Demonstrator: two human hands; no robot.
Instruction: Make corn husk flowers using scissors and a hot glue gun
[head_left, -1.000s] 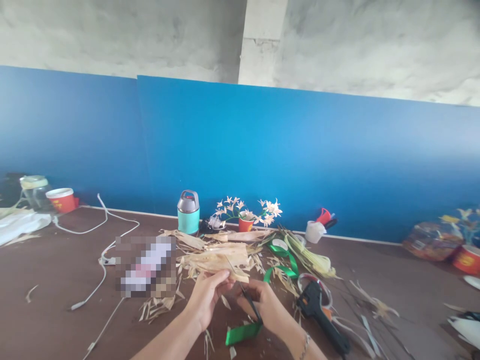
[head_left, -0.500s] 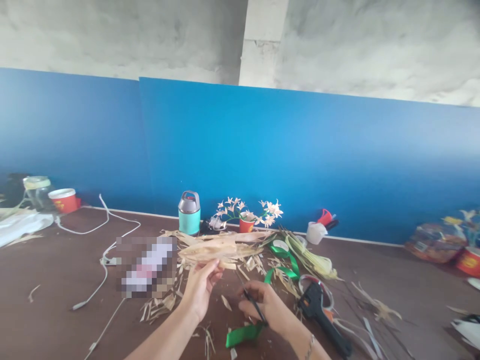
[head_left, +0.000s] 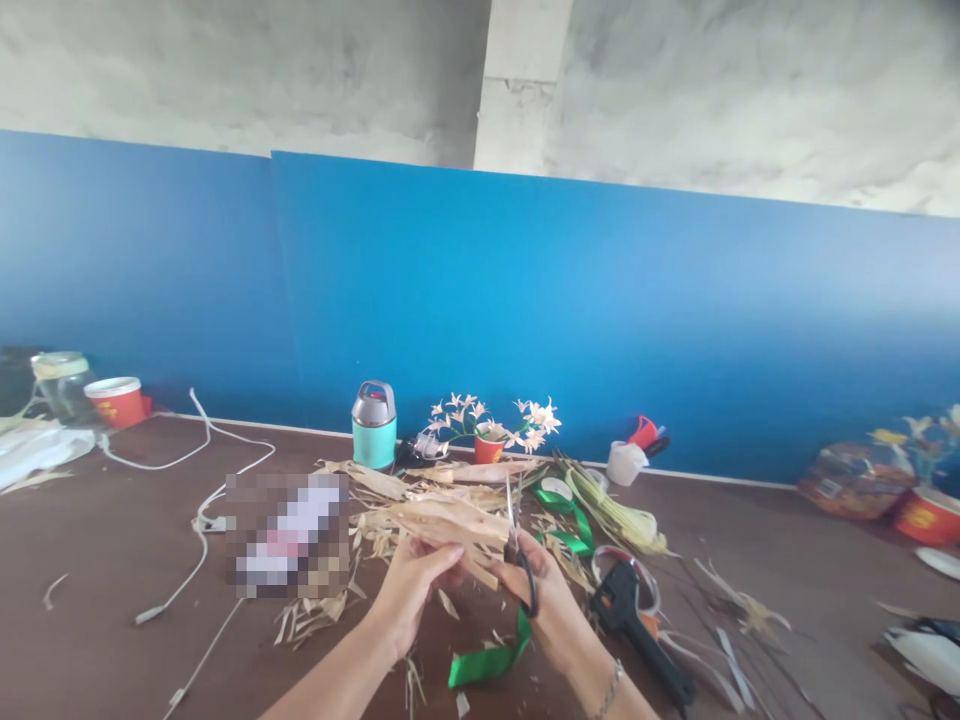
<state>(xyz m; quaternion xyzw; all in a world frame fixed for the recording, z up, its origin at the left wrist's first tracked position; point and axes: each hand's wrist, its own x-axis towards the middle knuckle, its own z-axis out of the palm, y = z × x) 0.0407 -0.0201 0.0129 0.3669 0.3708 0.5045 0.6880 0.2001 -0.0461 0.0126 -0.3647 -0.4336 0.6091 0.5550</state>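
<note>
Scissors (head_left: 513,547) raised; right fingers (head_left: 511,578) wrapped round them; left fingers (head_left: 447,557) clamped on husk (head_left: 478,569)

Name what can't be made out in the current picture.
Head view, pixelated patch: mosaic hides what lies there.
Head view, scissors: right hand covers part of the handles.
Head view, husk strip: left hand hides its left end.
Head view, plastic bag: blur obscures the contents.
Head view, white object: right edge cuts it off.
</note>
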